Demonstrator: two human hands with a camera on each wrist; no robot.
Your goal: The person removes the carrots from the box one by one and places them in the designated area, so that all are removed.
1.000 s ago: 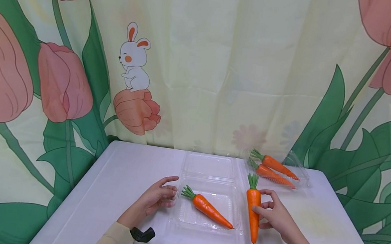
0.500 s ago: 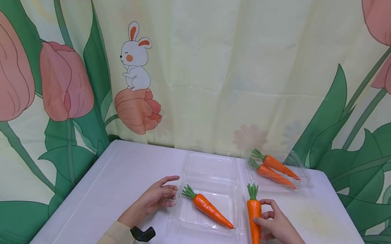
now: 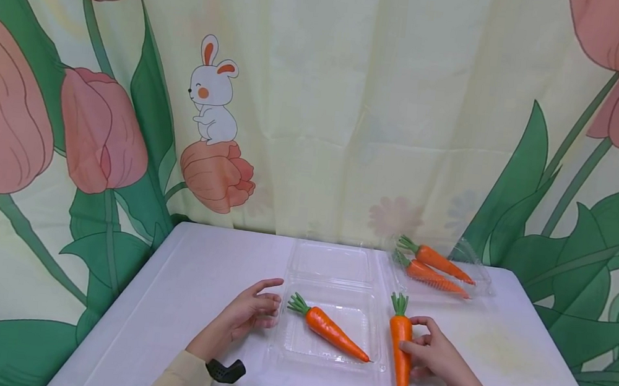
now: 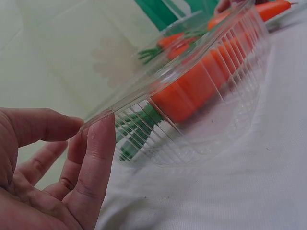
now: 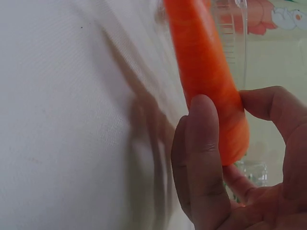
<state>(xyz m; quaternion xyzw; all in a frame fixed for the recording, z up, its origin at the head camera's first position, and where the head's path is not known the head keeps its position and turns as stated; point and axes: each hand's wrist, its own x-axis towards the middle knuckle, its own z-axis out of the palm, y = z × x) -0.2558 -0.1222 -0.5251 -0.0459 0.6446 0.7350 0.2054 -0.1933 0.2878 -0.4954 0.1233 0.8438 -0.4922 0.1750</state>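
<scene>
My right hand [image 3: 434,354] grips an orange carrot [image 3: 399,351] with green stalks, its tip toward me, just right of a clear plastic container. In the right wrist view, the fingers and thumb are around the thick end of this carrot [image 5: 206,62], close above the table. My left hand [image 3: 250,311] pinches the left rim of the container [image 3: 294,353] between thumb and finger, as the left wrist view shows at the rim [image 4: 144,91]. Inside the container's base lies another carrot [image 3: 336,333], slanting with its green top to the far left.
The container's lid [image 3: 331,262] lies folded back behind the base. A second clear container [image 3: 482,284] at the back right holds two carrots [image 3: 442,265]. A white cloth covers the table [image 3: 196,269], and a printed curtain [image 3: 319,94] hangs behind it.
My right hand has drawn the carrot back toward me beside the container, then shifted it slightly left. The left hand has stayed at the container's rim.
</scene>
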